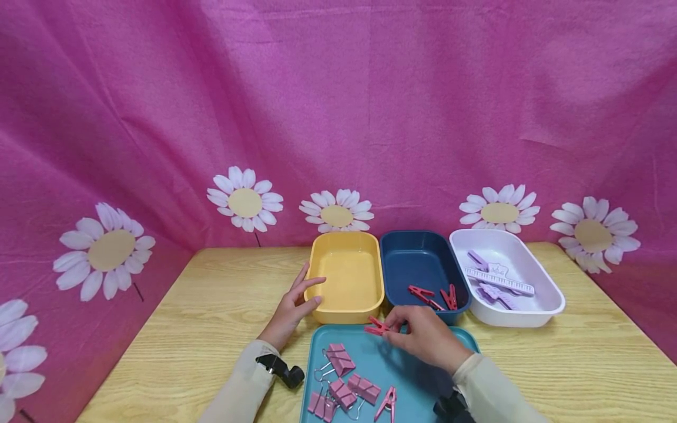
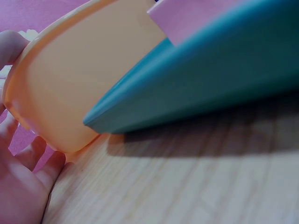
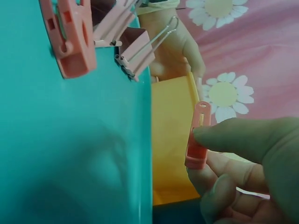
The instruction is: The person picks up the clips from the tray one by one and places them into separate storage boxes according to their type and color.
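My right hand [image 1: 423, 336] pinches a red clothespin [image 1: 376, 326] between thumb and fingertips, over the far edge of the teal tray [image 1: 407, 352]. In the right wrist view the held clothespin [image 3: 198, 140] shows its flat side, the thumb pressing on it. My left hand [image 1: 293, 305] rests at the left side of the yellow bin [image 1: 346, 317], its fingers extended and two of them reaching over the rim. On the tray lie several pink binder clips [image 1: 339, 359] and one more clothespin [image 1: 388, 405], a pink one near the front.
The navy bin [image 1: 418, 258], right of the yellow one, holds red clothespins [image 1: 449, 297]. Beside it a white bin [image 1: 529, 317] contains lilac clips [image 1: 497, 296] and a long keyboard-patterned clip [image 1: 499, 281]. A magenta daisy-print cloth [image 1: 338, 117] hangs behind the wooden table [image 1: 211, 317].
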Available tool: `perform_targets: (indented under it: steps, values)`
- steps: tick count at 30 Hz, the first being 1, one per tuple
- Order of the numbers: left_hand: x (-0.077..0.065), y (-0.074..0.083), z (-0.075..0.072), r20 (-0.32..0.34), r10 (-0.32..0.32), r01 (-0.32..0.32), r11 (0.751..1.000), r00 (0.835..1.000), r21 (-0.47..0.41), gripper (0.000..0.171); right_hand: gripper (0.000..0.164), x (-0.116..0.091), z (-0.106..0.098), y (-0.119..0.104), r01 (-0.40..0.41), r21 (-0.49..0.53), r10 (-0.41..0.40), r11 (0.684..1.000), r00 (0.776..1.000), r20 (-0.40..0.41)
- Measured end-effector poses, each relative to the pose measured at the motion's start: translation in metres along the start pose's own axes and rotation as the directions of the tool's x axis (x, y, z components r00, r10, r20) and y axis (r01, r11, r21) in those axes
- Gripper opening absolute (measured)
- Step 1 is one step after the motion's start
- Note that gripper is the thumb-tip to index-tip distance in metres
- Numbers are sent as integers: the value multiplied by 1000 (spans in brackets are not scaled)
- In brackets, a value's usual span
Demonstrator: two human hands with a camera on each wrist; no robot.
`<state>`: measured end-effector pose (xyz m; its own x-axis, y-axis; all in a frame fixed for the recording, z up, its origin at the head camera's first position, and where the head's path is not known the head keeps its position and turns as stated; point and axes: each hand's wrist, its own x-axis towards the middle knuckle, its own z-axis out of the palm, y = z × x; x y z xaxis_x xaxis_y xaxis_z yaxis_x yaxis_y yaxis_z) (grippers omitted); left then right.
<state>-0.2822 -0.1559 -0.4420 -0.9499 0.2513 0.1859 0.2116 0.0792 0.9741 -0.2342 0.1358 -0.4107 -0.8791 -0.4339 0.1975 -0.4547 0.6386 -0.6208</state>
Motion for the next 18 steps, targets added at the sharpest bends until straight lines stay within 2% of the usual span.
perform_targets:
  steps: [18]
  values:
    - [0, 0, 0, -7, -4, 4, 1000, 1000, -5, 41, 9, 1, -20, 6, -37, -25, 35, 999, 995, -97]
